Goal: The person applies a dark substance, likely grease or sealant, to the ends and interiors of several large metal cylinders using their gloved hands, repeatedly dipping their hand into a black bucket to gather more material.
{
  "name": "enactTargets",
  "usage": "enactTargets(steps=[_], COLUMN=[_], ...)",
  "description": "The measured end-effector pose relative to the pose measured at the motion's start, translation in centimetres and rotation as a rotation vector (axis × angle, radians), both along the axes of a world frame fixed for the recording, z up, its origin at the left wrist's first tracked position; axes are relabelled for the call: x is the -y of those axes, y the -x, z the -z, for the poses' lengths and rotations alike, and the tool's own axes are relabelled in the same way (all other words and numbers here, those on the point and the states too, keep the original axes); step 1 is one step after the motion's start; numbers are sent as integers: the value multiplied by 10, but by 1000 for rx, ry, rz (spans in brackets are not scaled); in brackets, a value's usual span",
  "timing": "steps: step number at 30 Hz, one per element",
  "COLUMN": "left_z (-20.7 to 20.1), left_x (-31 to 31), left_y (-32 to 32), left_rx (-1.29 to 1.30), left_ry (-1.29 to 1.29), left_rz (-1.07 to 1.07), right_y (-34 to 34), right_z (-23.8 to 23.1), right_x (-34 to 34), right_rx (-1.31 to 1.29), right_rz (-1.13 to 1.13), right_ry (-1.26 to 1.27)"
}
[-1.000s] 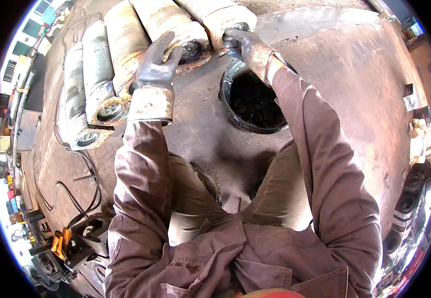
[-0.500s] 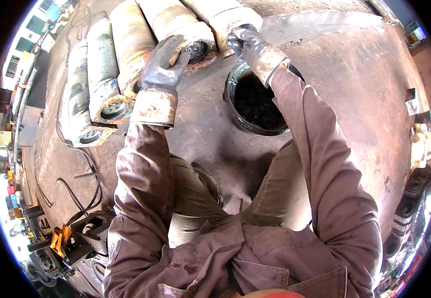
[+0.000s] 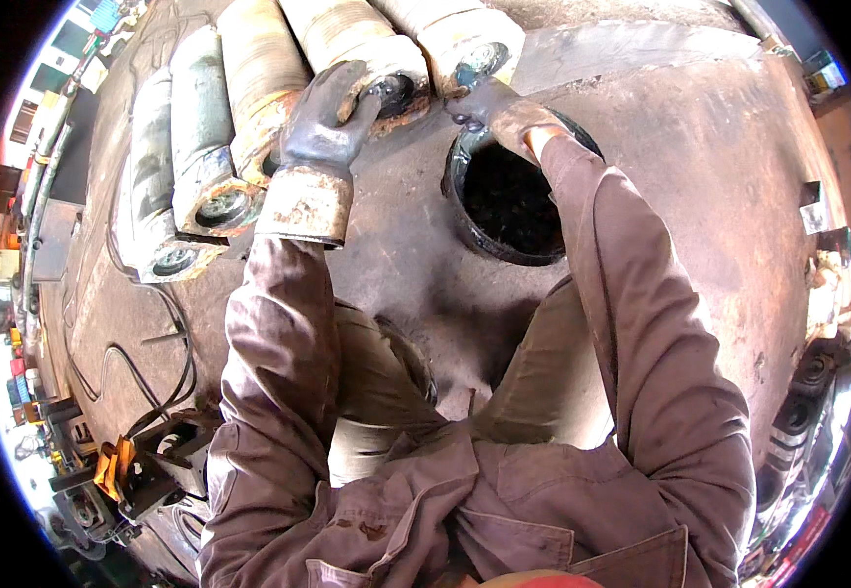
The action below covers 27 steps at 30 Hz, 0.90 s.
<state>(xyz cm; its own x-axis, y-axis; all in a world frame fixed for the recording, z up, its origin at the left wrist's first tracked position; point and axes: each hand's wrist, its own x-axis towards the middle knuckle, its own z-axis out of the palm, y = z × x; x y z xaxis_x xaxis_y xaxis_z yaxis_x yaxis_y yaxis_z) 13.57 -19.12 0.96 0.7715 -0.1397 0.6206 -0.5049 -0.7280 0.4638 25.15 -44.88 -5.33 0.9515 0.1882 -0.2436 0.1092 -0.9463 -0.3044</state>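
My left hand [image 3: 325, 125], in a dark, stained work glove with a pale cuff, lies at the end of a thick tan cylinder [image 3: 342, 37]. Its thumb stands apart from the fingers, beside the dark round hole [image 3: 392, 93] in that end. My right hand [image 3: 490, 106], gloved too, is just below the open end of the rightmost cylinder [image 3: 464, 54], over the far rim of a black bucket [image 3: 457, 201]. Its fingers are curled in, and what they hold, if anything, is hidden. Black lumpy material [image 3: 509, 201] lies in the bucket.
More cylinders lie side by side to the left, among them a grey-green one [image 3: 200, 108] with a rusty end. Black cables [image 3: 190, 353] snake over the brown floor [image 3: 680, 176]. Dark machinery with an orange part [image 3: 114, 468] stands at lower left, metal parts [image 3: 802, 402] at right.
My right hand has drawn down from the rightmost cylinder's opening toward the bucket's rim, baring the hole. My left hand has barely shifted.
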Motion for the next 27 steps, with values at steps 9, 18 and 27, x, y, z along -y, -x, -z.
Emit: enactTargets(steps=[9,18,27], left_z=[8,-10,-6], left_x=[4,-7,-6], left_y=[1,12,7], left_rx=[-20,-8,-28], left_ry=[0,-49,-56], left_rz=[1,-14,-76], right_y=[31,56,84], right_z=[9,-31,-71], right_x=[46,36,42], right_rx=[229,221,204], right_rz=[-391,-274,-198], right_ry=[158,249,386])
